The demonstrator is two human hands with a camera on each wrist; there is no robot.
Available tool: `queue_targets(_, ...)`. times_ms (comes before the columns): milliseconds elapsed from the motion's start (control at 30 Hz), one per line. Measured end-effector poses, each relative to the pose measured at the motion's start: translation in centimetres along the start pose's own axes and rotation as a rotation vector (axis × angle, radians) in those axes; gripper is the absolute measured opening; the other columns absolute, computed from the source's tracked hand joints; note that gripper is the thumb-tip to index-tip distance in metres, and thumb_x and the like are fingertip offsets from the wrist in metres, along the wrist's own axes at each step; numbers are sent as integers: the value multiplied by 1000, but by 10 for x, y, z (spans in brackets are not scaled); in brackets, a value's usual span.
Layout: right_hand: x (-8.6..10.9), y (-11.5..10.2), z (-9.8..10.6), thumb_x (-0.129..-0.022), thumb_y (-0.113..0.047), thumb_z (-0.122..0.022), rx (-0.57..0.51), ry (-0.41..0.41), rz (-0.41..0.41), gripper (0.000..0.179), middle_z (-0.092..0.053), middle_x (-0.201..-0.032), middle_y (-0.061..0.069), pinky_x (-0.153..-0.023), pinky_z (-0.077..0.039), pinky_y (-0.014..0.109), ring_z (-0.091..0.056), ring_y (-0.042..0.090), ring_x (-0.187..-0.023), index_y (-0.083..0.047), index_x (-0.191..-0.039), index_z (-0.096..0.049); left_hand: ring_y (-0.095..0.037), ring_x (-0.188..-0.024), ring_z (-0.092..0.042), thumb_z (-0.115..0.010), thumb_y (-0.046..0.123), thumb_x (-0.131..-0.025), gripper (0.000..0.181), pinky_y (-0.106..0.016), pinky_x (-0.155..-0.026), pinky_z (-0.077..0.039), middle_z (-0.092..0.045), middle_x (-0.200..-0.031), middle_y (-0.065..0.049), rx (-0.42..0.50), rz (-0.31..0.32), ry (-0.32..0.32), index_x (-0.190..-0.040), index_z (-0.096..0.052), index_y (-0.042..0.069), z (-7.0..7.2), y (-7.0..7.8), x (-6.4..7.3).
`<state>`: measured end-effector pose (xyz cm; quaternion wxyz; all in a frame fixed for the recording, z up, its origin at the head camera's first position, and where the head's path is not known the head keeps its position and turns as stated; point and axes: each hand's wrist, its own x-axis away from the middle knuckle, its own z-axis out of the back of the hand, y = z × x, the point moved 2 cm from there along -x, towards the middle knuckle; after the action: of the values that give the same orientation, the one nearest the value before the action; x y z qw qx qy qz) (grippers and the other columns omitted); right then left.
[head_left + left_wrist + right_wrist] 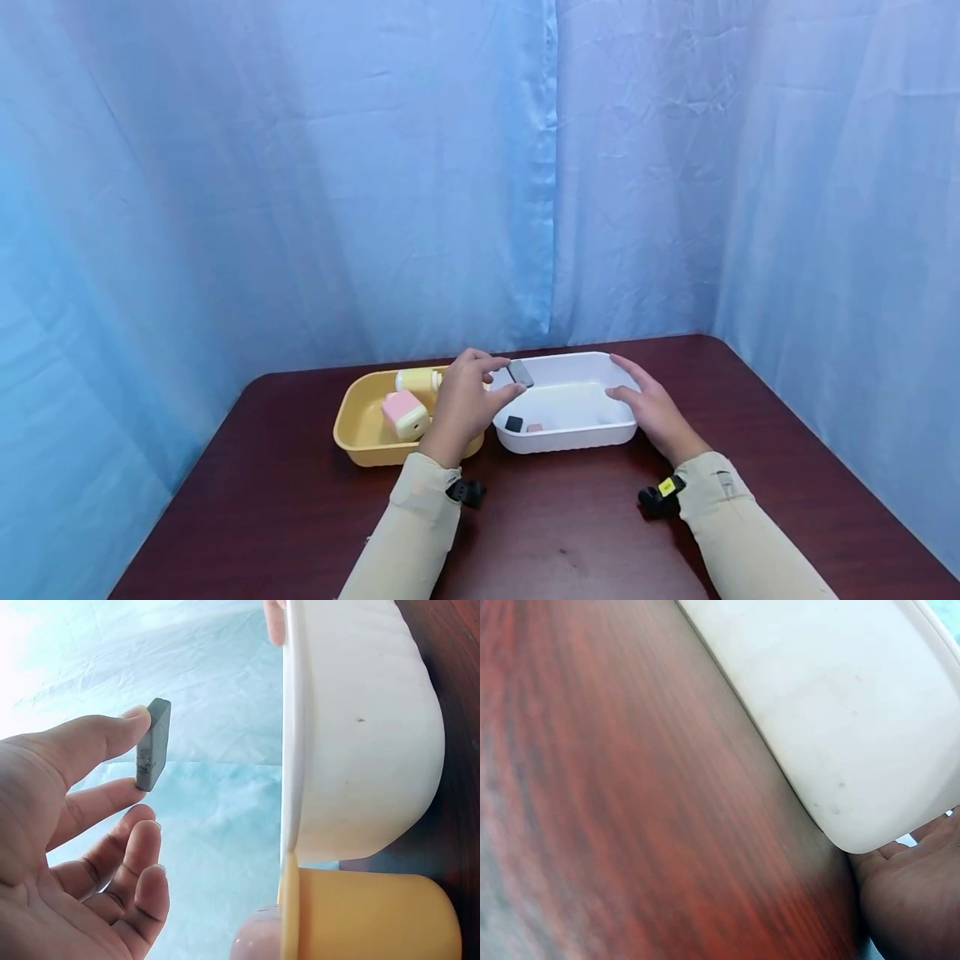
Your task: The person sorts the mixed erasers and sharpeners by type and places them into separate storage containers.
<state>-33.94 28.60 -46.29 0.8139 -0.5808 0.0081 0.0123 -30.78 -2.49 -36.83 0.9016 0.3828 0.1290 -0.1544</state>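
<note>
My left hand [468,396] pinches a small flat grey block [155,744] between thumb and index finger, holding it up over the left end of a white tray [577,439]. Its other fingers curl loosely below the block in the left wrist view. At the tray's right end is my right hand [654,410], fingers straight along the outside and thumb reaching over the rim. A black block [513,423] and a small pinkish block [534,427] lie inside the tray near its front left corner.
A yellow tray [367,454] stands left of the white one, partly hidden by my left hand. In it are a pink and cream boxy object [405,415] and a pale yellow cylinder [418,381]. Both trays stand on a dark red table [555,517], with blue curtains [450,183] behind.
</note>
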Motion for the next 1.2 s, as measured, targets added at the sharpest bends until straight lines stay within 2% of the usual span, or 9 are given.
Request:
queue_targets(200, 0, 2, 0, -103, -21, -60, 3, -6, -1, 72, -18, -173, 11, -122, -19, 66, -20, 36, -156, -28, -166, -25, -22, -103, -63, -86, 38, -85, 46, -32, -82, -56, -65, -117, -5, -51, 18, -45, -125, -77, 18, -8, 1, 2)
queue_targets(300, -2, 4, 1, -103, -21, -59, 1, -7, -1, 72, -18, -173, 11, -123, -18, 65, -20, 36, -156, -28, -166, -25, -25, -106, -64, -87, 38, -84, 44, -33, -83, -57, -66, -118, -5, -54, 11, -49, -122, -79, 17, -11, 1, 4)
queue_targets(533, -2, 5, 1, -103, -21, -58, -3, -10, 1, 72, -18, -173, 11, -122, -18, 66, -20, 36, -156, -28, -166, -24, -18, -102, -61, -87, 40, -83, 44, -33, -85, -58, -66, -116, -3, -100, 8, -48, -120, -79, 17, -17, 3, 3)
queue_targets(1200, -2, 3, 0, -103, -20, -59, 3, -7, 3, 73, -18, -173, 12, -122, -19, 65, -20, 36, -156, -27, -166, -24, -16, -102, -60, -88, 40, -82, 43, -31, -85, -59, -65, -115, -1, -103, 10, -85, -119, -80, 19, -24, -2, 2)
